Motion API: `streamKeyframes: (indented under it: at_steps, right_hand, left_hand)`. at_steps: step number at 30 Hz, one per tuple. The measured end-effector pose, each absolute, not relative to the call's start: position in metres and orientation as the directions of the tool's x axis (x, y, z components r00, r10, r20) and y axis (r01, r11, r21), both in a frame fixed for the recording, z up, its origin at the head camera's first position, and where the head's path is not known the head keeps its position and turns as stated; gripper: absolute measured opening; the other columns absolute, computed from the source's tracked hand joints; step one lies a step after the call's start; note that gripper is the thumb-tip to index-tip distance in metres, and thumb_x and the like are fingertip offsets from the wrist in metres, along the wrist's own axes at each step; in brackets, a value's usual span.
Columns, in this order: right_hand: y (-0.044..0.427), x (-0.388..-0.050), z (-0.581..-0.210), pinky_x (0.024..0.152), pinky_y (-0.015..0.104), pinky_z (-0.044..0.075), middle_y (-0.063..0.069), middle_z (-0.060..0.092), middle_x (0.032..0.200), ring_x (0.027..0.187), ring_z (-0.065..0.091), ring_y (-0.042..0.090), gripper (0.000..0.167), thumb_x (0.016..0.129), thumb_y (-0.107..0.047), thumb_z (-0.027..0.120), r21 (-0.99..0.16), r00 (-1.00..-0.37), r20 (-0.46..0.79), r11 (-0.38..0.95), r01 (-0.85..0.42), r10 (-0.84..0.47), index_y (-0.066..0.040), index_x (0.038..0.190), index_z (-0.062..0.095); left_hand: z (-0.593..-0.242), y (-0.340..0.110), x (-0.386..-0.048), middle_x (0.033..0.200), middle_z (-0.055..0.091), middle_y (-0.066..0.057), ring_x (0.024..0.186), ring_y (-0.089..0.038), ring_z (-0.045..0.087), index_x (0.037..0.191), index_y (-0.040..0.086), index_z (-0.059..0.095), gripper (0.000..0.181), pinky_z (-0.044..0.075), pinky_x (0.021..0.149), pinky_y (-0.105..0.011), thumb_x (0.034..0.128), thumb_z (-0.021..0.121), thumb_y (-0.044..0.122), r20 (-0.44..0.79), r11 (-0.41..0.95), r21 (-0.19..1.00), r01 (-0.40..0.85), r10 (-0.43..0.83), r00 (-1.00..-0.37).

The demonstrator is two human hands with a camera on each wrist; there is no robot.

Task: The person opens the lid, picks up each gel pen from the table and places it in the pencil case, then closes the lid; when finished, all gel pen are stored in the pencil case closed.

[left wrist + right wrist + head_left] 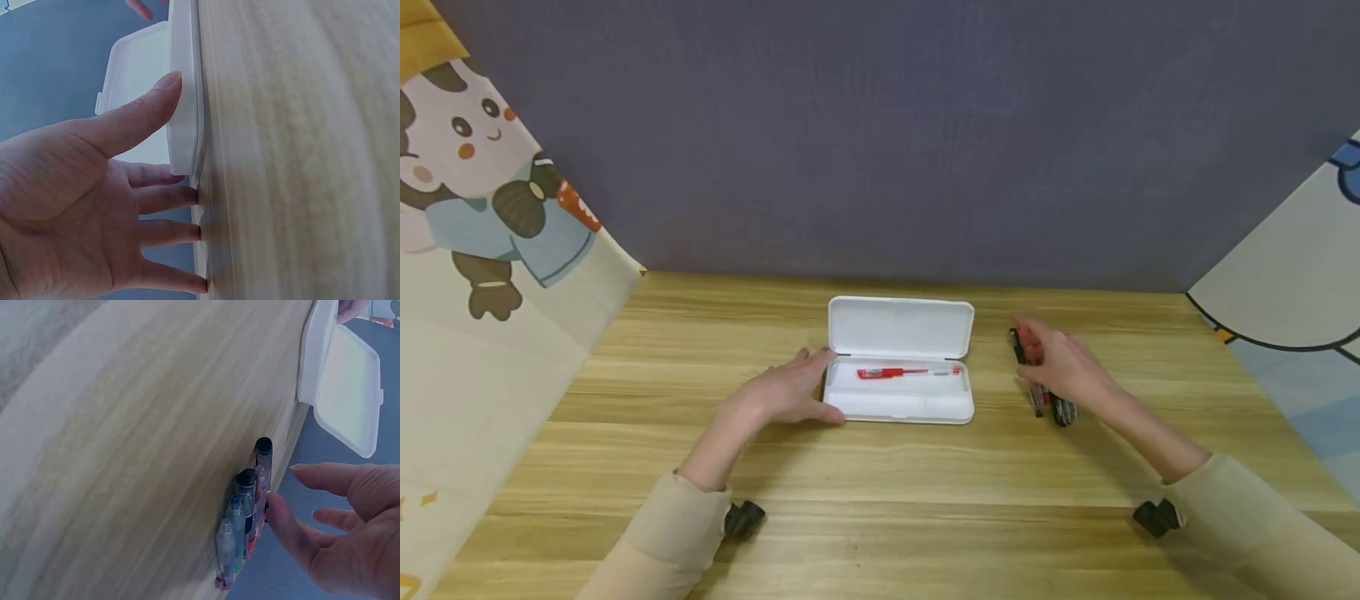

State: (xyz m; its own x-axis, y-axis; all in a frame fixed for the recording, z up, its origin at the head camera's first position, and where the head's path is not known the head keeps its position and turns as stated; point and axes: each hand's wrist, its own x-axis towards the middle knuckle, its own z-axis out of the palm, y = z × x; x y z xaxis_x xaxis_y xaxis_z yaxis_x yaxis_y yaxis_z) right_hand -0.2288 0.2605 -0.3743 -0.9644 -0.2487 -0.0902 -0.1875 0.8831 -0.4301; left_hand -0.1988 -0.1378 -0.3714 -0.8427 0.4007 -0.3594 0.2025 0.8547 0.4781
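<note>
A white pencil case [898, 405] lies with its lid [901, 327] raised at the back. Inside the case is a red capped pen [883, 373]. My left hand [786, 390] is at the case's left end; its thumb [147, 115] touches the front wall and the other fingers extend straight past the end, several of their tips on the table. To the right of the case, my right hand [1067, 367] hovers at a group of pens [1037, 398], thumb and fingers apart. In the right wrist view several pens [246, 500] lie side by side near the thumb, none visibly gripped.
The wood-grain table [880, 508] ends at a dark blue-grey panel [880, 150] behind the case. Printed cartoon panels stand at the left [512, 183] and right [1292, 275]. A small black device [745, 520] sits at the left cuff, another [1156, 517] at the right.
</note>
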Motion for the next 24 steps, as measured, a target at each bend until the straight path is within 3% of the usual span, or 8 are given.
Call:
streamKeyframes:
  at_steps: [4, 10, 14, 17, 24]
  right_hand:
    - [0.26, -0.23, -0.375, 0.073, 0.042, 0.06, 0.029, 0.064, 0.132, 0.107, 0.069, 0.039, 0.081, 0.091, -0.011, 0.075, -0.428, -0.964, -0.107, 0.886, -0.177, -0.244, -0.004, 0.16, 0.032]
    - [0.259, -0.229, -0.375, 0.062, 0.031, 0.052, 0.029, 0.067, 0.125, 0.101, 0.071, 0.036, 0.08, 0.091, -0.009, 0.074, -0.42, -0.966, -0.121, 0.893, -0.161, -0.23, -0.002, 0.159, 0.034]
    - [0.258, -0.229, -0.374, 0.053, 0.03, 0.048, 0.028, 0.07, 0.119, 0.086, 0.072, 0.028, 0.079, 0.09, -0.008, 0.074, -0.412, -0.967, -0.129, 0.899, -0.151, -0.221, -0.002, 0.159, 0.035]
    - [0.255, -0.23, -0.375, 0.055, 0.03, 0.044, 0.026, 0.07, 0.111, 0.074, 0.065, 0.02, 0.077, 0.09, -0.006, 0.072, -0.392, -0.965, -0.143, 0.908, -0.148, -0.219, 0.0, 0.158, 0.036]
    - [0.248, -0.231, -0.379, 0.056, 0.03, 0.042, 0.022, 0.07, 0.115, 0.06, 0.051, 0.016, 0.08, 0.084, -0.006, 0.075, -0.379, -0.961, -0.164, 0.913, -0.148, -0.224, 0.003, 0.155, 0.04]
  left_hand:
    - [-0.371, -0.138, -0.199, 0.171, 0.023, -0.018, 0.159, -0.045, 0.017, 0.163, 0.007, 0.022, 0.1, 0.022, 0.125, -0.07, 0.0896, 0.078, 0.044, -0.359, 0.854, 0.48, 0.201, 0.4, -0.843]
    - [-0.372, -0.138, -0.199, 0.171, 0.024, -0.018, 0.159, -0.045, 0.017, 0.163, 0.007, 0.023, 0.099, 0.022, 0.124, -0.07, 0.0895, 0.078, 0.044, -0.355, 0.855, 0.477, 0.203, 0.399, -0.845]
    - [-0.372, -0.138, -0.199, 0.171, 0.025, -0.018, 0.159, -0.045, 0.017, 0.163, 0.006, 0.023, 0.099, 0.021, 0.124, -0.072, 0.0893, 0.079, 0.044, -0.352, 0.853, 0.48, 0.204, 0.401, -0.846]
    - [-0.373, -0.138, -0.199, 0.17, 0.025, -0.018, 0.159, -0.046, 0.017, 0.162, 0.007, 0.024, 0.099, 0.022, 0.123, -0.072, 0.089, 0.079, 0.043, -0.347, 0.852, 0.481, 0.208, 0.403, -0.847]
    - [-0.373, -0.138, -0.199, 0.17, 0.026, -0.018, 0.159, -0.045, 0.017, 0.162, 0.007, 0.024, 0.099, 0.022, 0.124, -0.071, 0.0891, 0.079, 0.044, -0.35, 0.855, 0.476, 0.207, 0.4, -0.847]
